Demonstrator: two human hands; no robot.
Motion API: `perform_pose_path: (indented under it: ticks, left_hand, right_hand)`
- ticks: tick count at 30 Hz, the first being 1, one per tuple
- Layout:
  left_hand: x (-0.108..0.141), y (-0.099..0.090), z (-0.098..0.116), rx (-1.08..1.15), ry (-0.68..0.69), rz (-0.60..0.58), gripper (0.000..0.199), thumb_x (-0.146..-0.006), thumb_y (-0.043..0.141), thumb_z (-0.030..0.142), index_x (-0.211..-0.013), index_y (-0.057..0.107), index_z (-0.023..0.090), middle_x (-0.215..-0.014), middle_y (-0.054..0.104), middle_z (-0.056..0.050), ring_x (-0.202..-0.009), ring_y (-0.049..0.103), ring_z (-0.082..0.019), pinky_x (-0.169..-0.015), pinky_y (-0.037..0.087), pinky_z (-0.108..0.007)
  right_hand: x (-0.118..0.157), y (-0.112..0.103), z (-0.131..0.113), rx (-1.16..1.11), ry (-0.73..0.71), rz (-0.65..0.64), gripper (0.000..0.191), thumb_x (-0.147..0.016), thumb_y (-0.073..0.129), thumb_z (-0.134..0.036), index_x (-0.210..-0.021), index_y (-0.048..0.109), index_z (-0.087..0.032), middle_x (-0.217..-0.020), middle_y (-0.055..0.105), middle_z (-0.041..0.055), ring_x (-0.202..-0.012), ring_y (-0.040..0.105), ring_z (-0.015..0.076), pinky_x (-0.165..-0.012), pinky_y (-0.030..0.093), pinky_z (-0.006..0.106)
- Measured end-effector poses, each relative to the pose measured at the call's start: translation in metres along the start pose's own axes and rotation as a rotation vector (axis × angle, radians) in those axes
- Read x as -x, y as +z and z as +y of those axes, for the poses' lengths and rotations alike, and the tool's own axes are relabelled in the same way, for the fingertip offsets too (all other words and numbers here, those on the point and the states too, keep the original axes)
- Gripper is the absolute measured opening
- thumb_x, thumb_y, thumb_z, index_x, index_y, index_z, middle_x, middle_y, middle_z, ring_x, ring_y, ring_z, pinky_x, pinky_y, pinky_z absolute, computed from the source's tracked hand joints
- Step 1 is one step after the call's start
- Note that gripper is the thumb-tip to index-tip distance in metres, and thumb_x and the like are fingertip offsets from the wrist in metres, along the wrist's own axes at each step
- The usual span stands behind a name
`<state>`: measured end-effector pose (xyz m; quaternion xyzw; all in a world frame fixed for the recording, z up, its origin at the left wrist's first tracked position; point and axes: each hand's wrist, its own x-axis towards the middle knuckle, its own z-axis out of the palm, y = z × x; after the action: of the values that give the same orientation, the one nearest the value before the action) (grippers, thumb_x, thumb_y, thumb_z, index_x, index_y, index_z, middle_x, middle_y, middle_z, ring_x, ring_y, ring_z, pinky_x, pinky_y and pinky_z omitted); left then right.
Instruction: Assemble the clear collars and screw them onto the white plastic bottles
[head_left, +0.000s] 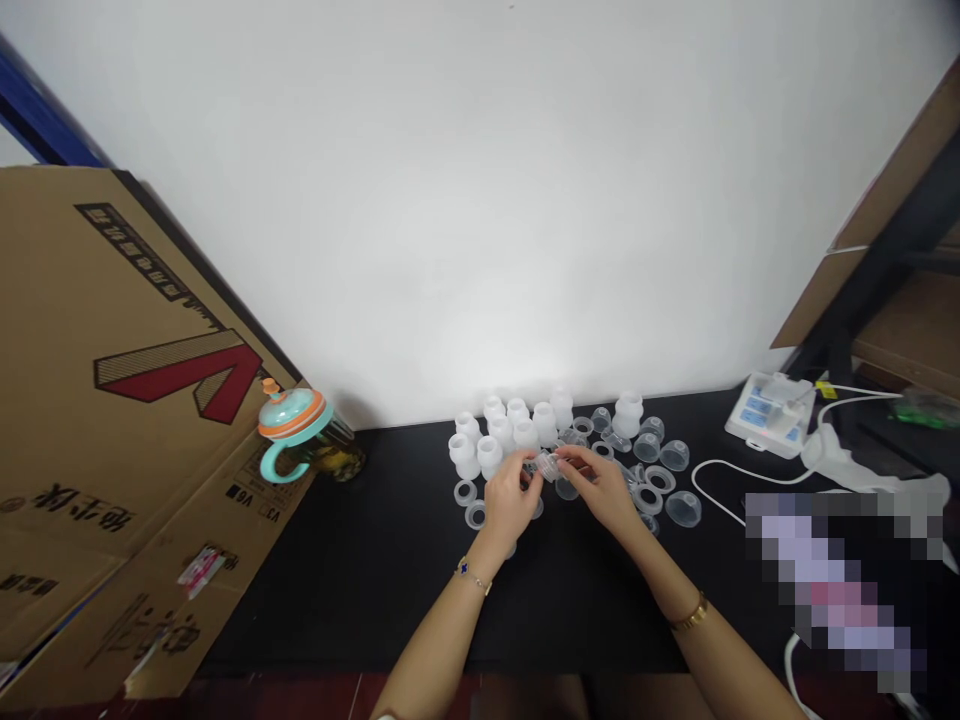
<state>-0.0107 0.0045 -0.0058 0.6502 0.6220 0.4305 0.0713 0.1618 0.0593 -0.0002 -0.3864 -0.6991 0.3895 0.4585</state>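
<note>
Left hand and right hand, fingertips clamped on one small clear piece, above black table
Light, even pinch likely best, looks like thin ribbed plastic that could flex; around it, from where I stand, flat translucent rings, glassy domes; behind, frosted white bottles, smooth, waisted; plain white wall at back

The single head-worn view faces forward and down across the worktop, from its near edge to its far edge and up the white wall beyond. It looks from above and behind the left hand and right hand, wide enough that both forearms show, crossing the near edge.
</note>
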Motion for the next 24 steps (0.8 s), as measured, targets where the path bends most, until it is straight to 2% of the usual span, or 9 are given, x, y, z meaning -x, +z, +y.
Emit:
perform_pose_path:
  ticks: [5,7,12,18,24]
  left_hand:
    - [-0.004,-0.004,-0.006,-0.058,0.068,0.046,0.033,-0.094,0.06,0.032,-0.126,0.059,0.024,-0.134,0.062,-0.01,-0.072,0.066,-0.014,-0.062,0.054,-0.027]
    - [-0.006,-0.006,-0.008,-0.097,0.051,0.073,0.033,-0.095,0.06,0.033,-0.127,0.059,0.023,-0.14,0.057,-0.012,-0.07,0.065,-0.014,-0.06,0.053,-0.028]
    - [-0.011,-0.013,-0.015,-0.17,-0.054,0.162,0.034,-0.095,0.059,0.031,-0.128,0.058,0.022,-0.143,0.054,-0.015,-0.062,0.063,-0.012,-0.06,0.053,-0.03]
    - [-0.014,-0.014,-0.021,-0.153,-0.083,0.161,0.033,-0.096,0.058,0.029,-0.128,0.056,0.021,-0.139,0.057,-0.014,-0.056,0.06,-0.01,-0.068,0.056,-0.033]
    - [-0.013,-0.015,-0.017,-0.22,-0.151,0.202,0.039,-0.096,0.058,0.031,-0.133,0.053,0.022,-0.144,0.054,-0.015,-0.058,0.061,-0.012,-0.062,0.053,-0.032]
  right_hand:
    - [0.0,-0.002,0.0,0.058,0.045,0.091,0.031,-0.089,0.06,-0.046,-0.104,0.074,-0.022,-0.091,0.077,0.0066,-0.076,0.07,0.0232,-0.064,0.054,0.032]
    - [0.0,-0.002,-0.001,0.085,0.038,0.112,0.031,-0.09,0.059,-0.046,-0.104,0.074,-0.022,-0.093,0.077,0.0069,-0.078,0.07,0.0235,-0.063,0.053,0.032]
    - [0.0,-0.003,-0.002,0.136,0.019,0.134,0.031,-0.091,0.057,-0.044,-0.106,0.073,-0.023,-0.097,0.077,0.0073,-0.08,0.071,0.0236,-0.064,0.054,0.032]
    - [0.0,-0.003,0.001,0.113,0.038,0.137,0.04,-0.09,0.058,-0.043,-0.124,0.066,-0.023,-0.108,0.076,0.009,-0.086,0.072,0.0244,-0.066,0.057,0.033]
    - [-0.001,-0.002,0.003,0.121,0.035,0.137,0.04,-0.089,0.058,-0.042,-0.124,0.065,-0.023,-0.107,0.076,0.0088,-0.085,0.071,0.024,-0.065,0.057,0.033]
